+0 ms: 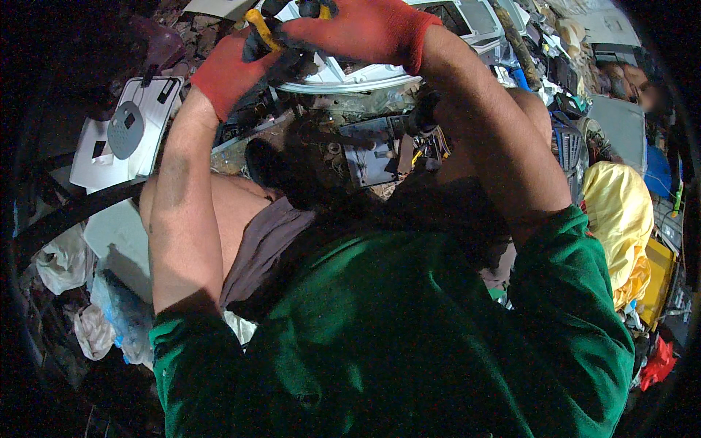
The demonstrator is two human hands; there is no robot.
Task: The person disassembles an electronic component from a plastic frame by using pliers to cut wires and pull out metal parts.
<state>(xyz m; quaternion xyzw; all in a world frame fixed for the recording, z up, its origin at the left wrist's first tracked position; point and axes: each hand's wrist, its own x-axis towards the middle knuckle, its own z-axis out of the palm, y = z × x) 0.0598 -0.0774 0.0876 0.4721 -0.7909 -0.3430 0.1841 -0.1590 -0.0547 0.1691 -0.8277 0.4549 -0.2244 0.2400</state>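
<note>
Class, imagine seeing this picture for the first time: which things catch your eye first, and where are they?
Two hands in red gloves at the top, the left hand and right hand, meet around a tool with yellow handles. Green sleeves fill the lower half. A bright yellow bag sits at the right edge amid scrap.

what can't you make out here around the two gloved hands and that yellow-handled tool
Head view only:
- Working end of the yellow-handled tool: covered by the left hand and right hand, and partly cut off by the top edge.
- What the hands work on: hidden behind the red gloves.
- Each hand's grip: fingers curl over the dark parts, contact unclear.
- Small scrap parts between the forearms: in shadow, too small to identify.
</note>
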